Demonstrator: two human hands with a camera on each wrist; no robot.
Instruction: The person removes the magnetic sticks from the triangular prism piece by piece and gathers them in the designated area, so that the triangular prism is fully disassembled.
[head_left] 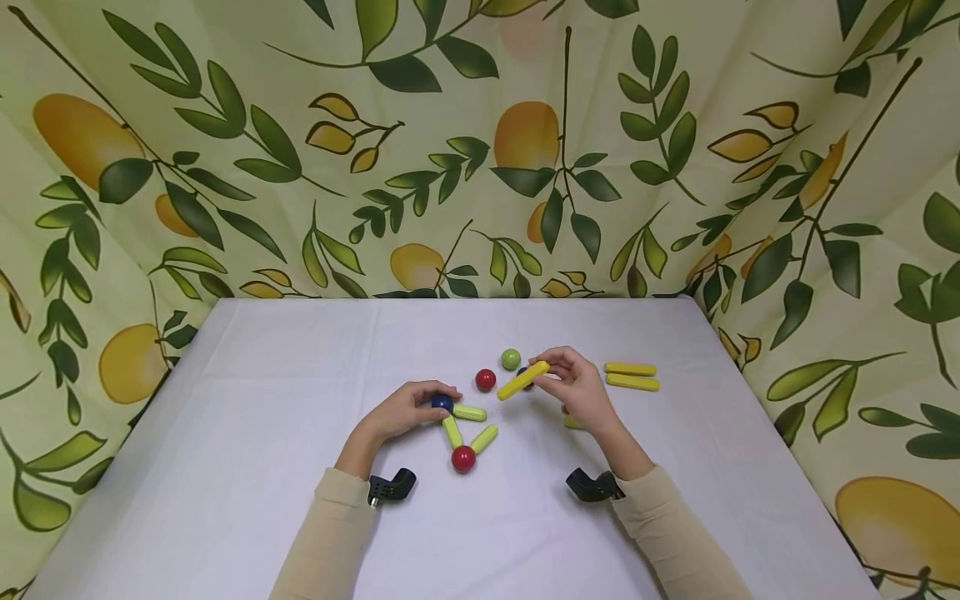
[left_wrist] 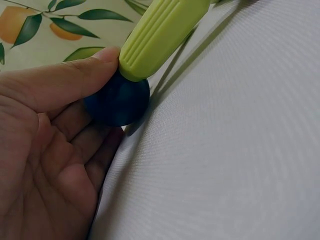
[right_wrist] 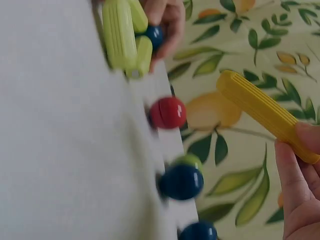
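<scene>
In the head view, my left hand [head_left: 401, 410] pinches a blue ball [head_left: 442, 404] between thumb and fingers, low over the white table. A light green ridged stick [head_left: 469, 412] meets that ball, its end showing by the thumb in the left wrist view. Another green stick [head_left: 452, 432] runs from near the blue ball to a red ball [head_left: 463, 459], from which a third green stick [head_left: 485, 439] points up and right. My right hand [head_left: 585, 392] holds a yellow ridged stick [head_left: 517, 383] by one end, tilted and raised off the table, its other end free.
Beyond the hands lie a loose red ball [head_left: 486, 380] and a green ball [head_left: 511, 359]. Two blue balls [right_wrist: 183, 181] show in the right wrist view. Two yellow sticks [head_left: 630, 368] lie at the right. Another green stick [head_left: 573, 422] is partly hidden by my right hand.
</scene>
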